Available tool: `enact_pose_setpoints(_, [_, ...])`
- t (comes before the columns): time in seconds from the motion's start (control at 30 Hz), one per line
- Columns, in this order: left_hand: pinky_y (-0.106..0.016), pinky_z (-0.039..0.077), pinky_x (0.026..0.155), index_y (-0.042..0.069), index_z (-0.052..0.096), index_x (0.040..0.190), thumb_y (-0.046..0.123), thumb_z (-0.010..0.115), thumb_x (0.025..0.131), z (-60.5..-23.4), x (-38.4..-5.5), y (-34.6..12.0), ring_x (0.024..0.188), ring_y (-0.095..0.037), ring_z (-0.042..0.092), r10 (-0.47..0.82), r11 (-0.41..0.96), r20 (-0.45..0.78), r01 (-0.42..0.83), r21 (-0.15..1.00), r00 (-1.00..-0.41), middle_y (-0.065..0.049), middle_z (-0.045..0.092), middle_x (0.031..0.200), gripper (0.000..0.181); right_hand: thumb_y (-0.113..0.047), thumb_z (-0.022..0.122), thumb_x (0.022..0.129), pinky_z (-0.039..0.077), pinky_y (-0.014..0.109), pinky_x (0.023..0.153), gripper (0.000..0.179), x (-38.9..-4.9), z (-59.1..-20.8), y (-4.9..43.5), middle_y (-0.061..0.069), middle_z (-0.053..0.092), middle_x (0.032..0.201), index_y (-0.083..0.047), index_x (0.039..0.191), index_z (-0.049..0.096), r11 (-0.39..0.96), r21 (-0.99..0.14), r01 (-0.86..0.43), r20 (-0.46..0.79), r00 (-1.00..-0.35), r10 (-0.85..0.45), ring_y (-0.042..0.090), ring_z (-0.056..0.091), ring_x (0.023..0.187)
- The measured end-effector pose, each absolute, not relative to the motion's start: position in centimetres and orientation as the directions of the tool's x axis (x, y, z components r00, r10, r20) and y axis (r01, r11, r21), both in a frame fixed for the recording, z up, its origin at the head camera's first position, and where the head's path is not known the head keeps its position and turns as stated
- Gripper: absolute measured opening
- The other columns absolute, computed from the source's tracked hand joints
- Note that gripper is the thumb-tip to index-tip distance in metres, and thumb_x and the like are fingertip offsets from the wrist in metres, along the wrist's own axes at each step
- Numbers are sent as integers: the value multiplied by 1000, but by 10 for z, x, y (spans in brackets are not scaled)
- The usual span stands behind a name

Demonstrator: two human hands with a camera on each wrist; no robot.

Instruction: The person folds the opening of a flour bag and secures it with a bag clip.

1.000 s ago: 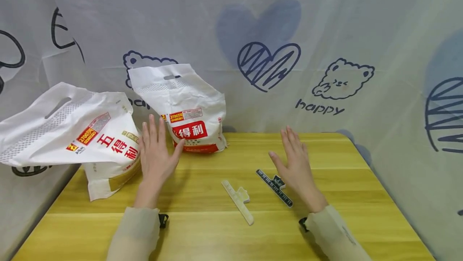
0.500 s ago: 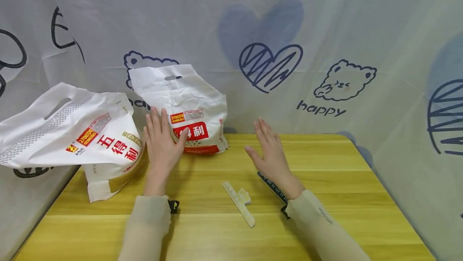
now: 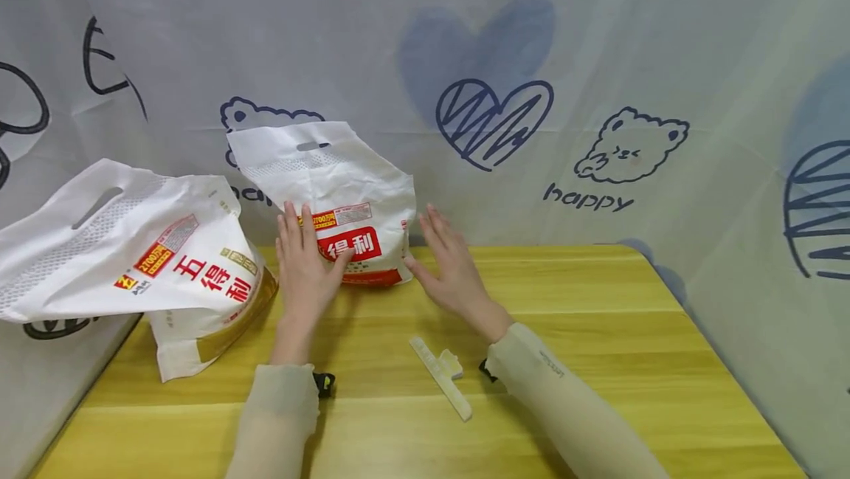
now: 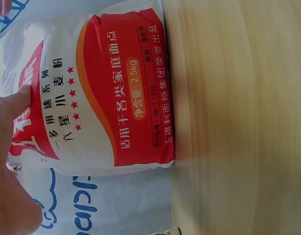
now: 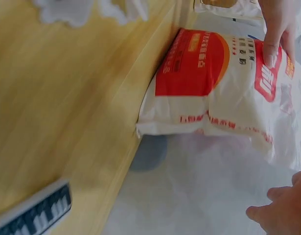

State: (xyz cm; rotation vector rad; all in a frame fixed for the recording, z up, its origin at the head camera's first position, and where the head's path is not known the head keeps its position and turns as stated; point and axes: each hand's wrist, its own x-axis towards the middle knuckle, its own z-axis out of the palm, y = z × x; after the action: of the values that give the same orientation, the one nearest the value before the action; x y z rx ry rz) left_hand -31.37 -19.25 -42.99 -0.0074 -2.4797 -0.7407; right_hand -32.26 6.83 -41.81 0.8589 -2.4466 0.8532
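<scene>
A white and red flour bag [image 3: 361, 187], marked 2.5 kg, stands at the back of the wooden table. My left hand [image 3: 308, 276] lies along its left front with straight fingers. In the left wrist view the left thumb [image 4: 23, 100] reaches over the red label of the bag [image 4: 128, 93]. At the bag's right side is my right hand [image 3: 454, 269], fingers extended and thumb near the lower edge. The right wrist view shows the right hand's fingers [image 5: 277, 210] apart from the bag [image 5: 228, 83].
A second flour bag [image 3: 199, 257] leans at the left. On the table [image 3: 598, 316] lies a pale clip [image 3: 441, 379] in front of my hands. A black clip with a piano-key pattern [image 5: 37, 213] shows in the right wrist view; my right arm covers it in the head view.
My right hand has moved left from above the black clip to the flour bag's right side. My left hand has shifted slightly right, onto the bag's left front.
</scene>
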Motion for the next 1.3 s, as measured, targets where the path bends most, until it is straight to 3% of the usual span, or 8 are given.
enact_pose_setpoints(0.27, [-60,7,127,11,0,167,38,75,96,-435,-317,-192,160,-35,-8,-141,847,523,171,504,-841,-3,-20,172,106,-30,62,102,14,50,129,73,-336,-420,35,14,18,173,-3,163,31,582,-333,-742,640,-631,-438,36,15,159])
enact_pose_setpoints(0.6, [-62,12,126,8,9,167,27,81,92,-429,-316,-185,160,-39,0,-166,830,551,186,526,-818,-8,-11,174,106,-29,66,102,15,51,129,76,-355,-422,19,16,14,173,-2,162,29,649,-222,-727,621,-619,-481,36,9,160])
enact_pose_setpoints(0.73, [-62,12,126,10,8,168,28,80,93,-429,-315,-185,160,-39,0,-178,831,524,158,533,-833,-6,-12,174,106,-29,65,103,12,46,129,75,-358,-425,14,16,14,173,0,162,28,677,-211,-705,601,-640,-479,36,10,159])
enact_pose_setpoints(0.97, [-63,11,125,15,3,168,30,77,95,-432,-313,-185,160,-35,-4,-192,828,468,114,549,-863,-2,-16,173,105,-31,60,106,10,42,129,73,-358,-427,5,10,8,174,-3,163,25,698,-321,-640,488,-743,-458,32,6,160])
enact_pose_setpoints(1.3, [-58,18,126,14,7,168,25,78,95,-427,-318,-183,160,-33,4,-190,785,446,138,604,-875,-1,-13,174,103,-26,63,105,11,43,128,71,-363,-427,0,14,12,173,0,161,29,715,-325,-619,474,-761,-443,37,10,159])
